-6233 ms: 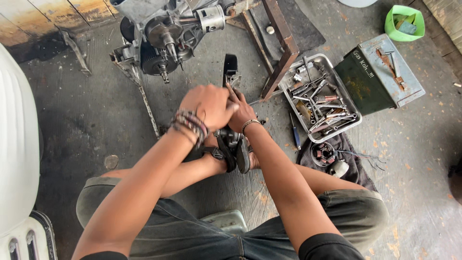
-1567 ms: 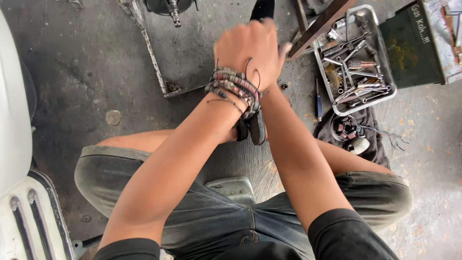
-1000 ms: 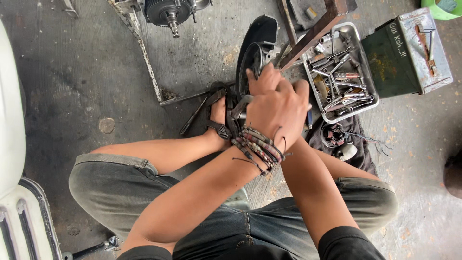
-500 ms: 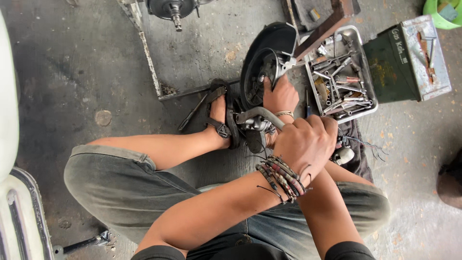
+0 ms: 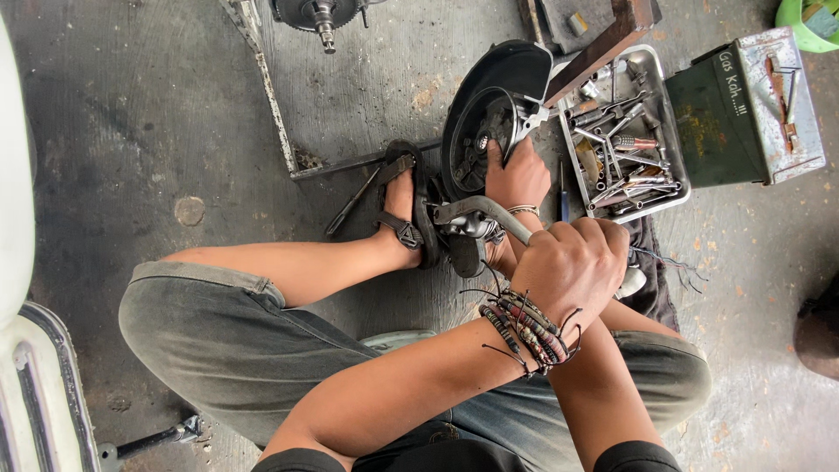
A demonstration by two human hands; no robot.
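A black round drum-shaped machine part [image 5: 489, 96] stands on its edge on the concrete floor, braced by my sandalled foot [image 5: 404, 203]. My right hand [image 5: 517, 175] presses on its lower rim, near the silver hub inside. A bent grey metal lever [image 5: 479, 210] runs from the part's base toward me. My left hand [image 5: 572, 267], its wrist full of braided bracelets, crosses over the right forearm and is closed around the lever's near end. What the lever fits onto is hidden behind my hands.
A metal tray [image 5: 671, 166] of loose sockets and wrenches lies right of the part, beside a green metal box [image 5: 721, 114]. A wooden beam [image 5: 607, 44] leans over the tray. A steel frame [image 5: 266, 96] and an engine shaft [image 5: 322, 17] lie ahead. White bodywork [image 5: 17, 218] is at the left.
My left hand has swung the lever from near the round part down and right toward my lap. My right hand has stayed on the part's rim. The view shifted slightly.
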